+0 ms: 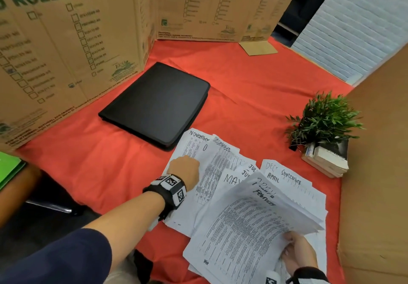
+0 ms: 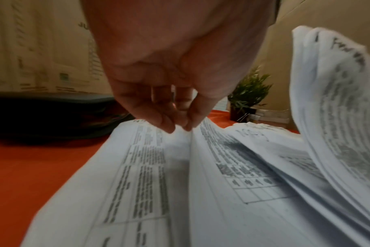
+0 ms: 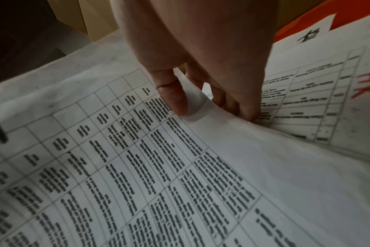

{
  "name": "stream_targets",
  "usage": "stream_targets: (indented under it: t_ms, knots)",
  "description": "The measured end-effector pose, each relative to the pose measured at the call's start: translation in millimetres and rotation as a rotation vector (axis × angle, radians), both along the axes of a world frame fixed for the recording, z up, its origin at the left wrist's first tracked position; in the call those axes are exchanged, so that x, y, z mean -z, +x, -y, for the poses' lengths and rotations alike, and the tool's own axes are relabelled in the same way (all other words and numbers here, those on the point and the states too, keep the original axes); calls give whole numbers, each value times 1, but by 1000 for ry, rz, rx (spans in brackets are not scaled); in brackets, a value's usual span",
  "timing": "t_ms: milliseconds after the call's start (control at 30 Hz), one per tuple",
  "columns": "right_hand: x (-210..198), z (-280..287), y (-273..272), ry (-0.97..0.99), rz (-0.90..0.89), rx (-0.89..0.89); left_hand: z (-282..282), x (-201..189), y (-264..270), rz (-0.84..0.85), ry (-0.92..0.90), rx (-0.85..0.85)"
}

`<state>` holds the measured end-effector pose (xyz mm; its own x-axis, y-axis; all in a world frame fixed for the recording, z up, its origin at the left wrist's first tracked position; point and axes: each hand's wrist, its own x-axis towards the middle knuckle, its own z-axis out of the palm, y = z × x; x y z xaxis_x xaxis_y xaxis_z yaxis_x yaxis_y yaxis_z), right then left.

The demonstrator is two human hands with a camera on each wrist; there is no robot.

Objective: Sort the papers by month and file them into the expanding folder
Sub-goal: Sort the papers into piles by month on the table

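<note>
1. You are working over a red cloth point(image 1: 88, 169), and the black folder point(image 1: 159, 102) is lying flat and closed on it; take the folder as your landmark.
2. The papers point(image 1: 223, 173) are lying fanned out on the cloth just on your side of the folder, the farthest sheet, headed "November", touching or slightly overlapping the folder's near corner. Other headings are showing: May, July, April, September, a partly hidden "Dec".
3. Your left hand point(image 1: 186, 170) is reaching down onto the sheets nearest the folder. In the left wrist view its fingers point(image 2: 165, 122) are curling downward, with the tips meeting at the raised edge of one sheet point(image 2: 195, 142). It looks like a pinch on that edge, though the blur is making this hard to confirm.
4. Your right hand point(image 1: 298, 255) is holding a lifted bundle of sheets point(image 1: 249, 217) farther from the folder, nearest to you; the top page is reading "February". In the right wrist view the thumb point(image 3: 173, 98) is pressing on top of the bundle and the other fingers point(image 3: 228, 100) are curling beneath it, so the bundle is clamped between them.
5. A small potted plant point(image 1: 324, 118) is standing on a stack of books point(image 1: 326, 158), well to the right of the folder.
6. Cardboard walls point(image 1: 72, 41) are standing behind and to the left of the folder.
</note>
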<state>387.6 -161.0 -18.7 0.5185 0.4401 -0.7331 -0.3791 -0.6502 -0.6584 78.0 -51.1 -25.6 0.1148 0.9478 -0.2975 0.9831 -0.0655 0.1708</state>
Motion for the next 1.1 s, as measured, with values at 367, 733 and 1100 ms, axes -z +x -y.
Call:
stream_targets:
  t_ms: [367,733,1100]
  knots:
    - [-4,4,-3,-11,-32,32,12,10,15,439,-38,-157]
    - [7,11,8,32,-45,131,14,5,16,379,96,-260]
    - [4,27,18,43,-38,242,26,3,66,477,-169,-70]
